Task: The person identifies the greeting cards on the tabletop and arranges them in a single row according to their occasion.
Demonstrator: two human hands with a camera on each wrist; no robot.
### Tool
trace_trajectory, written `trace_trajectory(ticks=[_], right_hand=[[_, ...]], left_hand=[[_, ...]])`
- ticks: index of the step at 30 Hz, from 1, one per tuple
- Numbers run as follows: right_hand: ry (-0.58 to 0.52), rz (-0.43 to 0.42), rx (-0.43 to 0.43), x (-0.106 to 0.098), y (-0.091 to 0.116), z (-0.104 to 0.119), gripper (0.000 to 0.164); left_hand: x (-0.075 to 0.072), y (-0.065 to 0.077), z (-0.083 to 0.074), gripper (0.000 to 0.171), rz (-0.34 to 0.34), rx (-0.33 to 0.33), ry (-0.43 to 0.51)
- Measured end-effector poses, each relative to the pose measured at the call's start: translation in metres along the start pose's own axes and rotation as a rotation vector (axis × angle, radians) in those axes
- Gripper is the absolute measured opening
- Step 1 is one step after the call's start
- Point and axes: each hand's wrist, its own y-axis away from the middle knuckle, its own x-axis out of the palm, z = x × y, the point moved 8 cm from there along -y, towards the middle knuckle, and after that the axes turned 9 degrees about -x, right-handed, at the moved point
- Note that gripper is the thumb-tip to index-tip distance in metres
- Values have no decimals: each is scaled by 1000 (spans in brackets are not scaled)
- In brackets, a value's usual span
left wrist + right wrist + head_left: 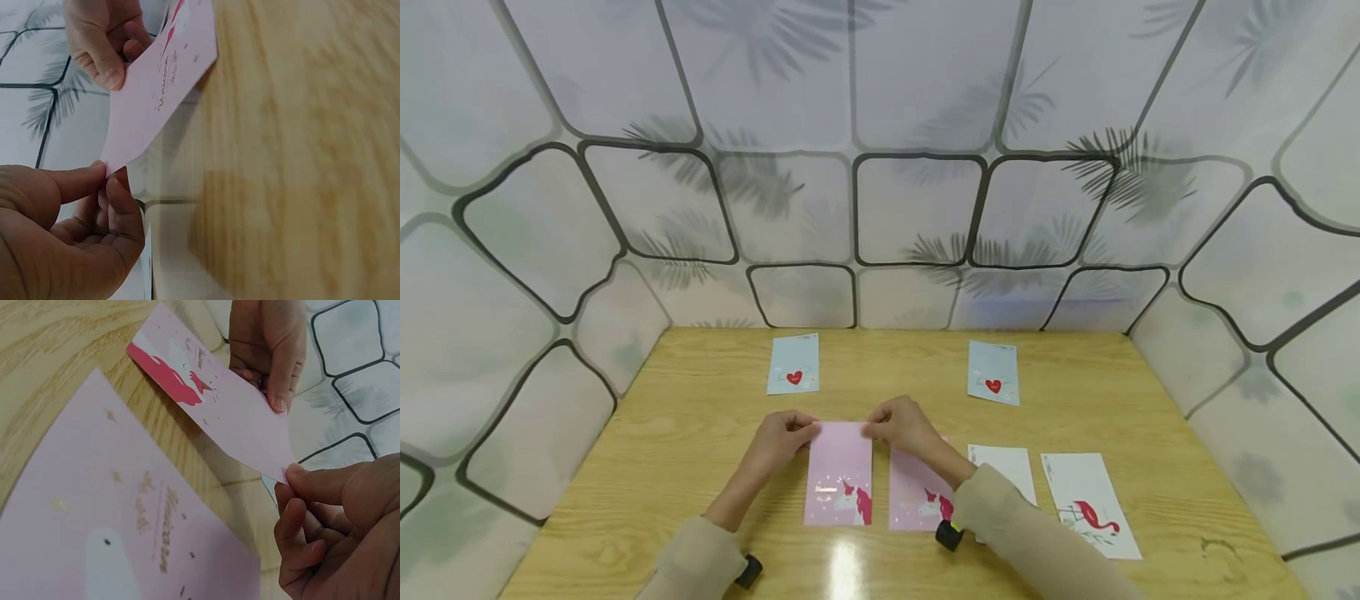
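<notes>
Both hands hold one pink unicorn card [838,458] by its far corners, its far edge raised from the table. My left hand [781,437] pinches the far left corner between thumb and fingers, as the left wrist view shows up close. At the far right corner, my right hand [901,422] pinches the card the same way; in the right wrist view its thumb [322,481] lies on the printed side. A second pink unicorn card [910,492] lies just to the right on the table, partly covered by the right wrist and forearm.
Two light blue cards with red hearts, a left one [793,358] and a right one [992,367], lie farther back. A white flamingo card [1086,492] is at the right; another white card [1003,467] is partly under the right sleeve. A patterned curtain [917,208] borders the wooden table [647,450].
</notes>
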Motion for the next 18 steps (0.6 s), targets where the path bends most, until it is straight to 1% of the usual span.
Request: trace_trajectory(ticks=[3, 7, 12, 18], right_hand=[[31, 6, 0, 2, -1, -3, 10], [90, 12, -7, 6, -3, -8, 10], [131, 20, -32, 8, -5, -9, 9], [164, 18, -49, 8, -6, -4, 9]], left_hand=[[1, -2, 4, 10, -5, 9, -39], [3, -5, 6, 10, -18, 40, -86], [5, -8, 8, 9, -23, 31, -115], [4, -9, 5, 10, -22, 41, -150]])
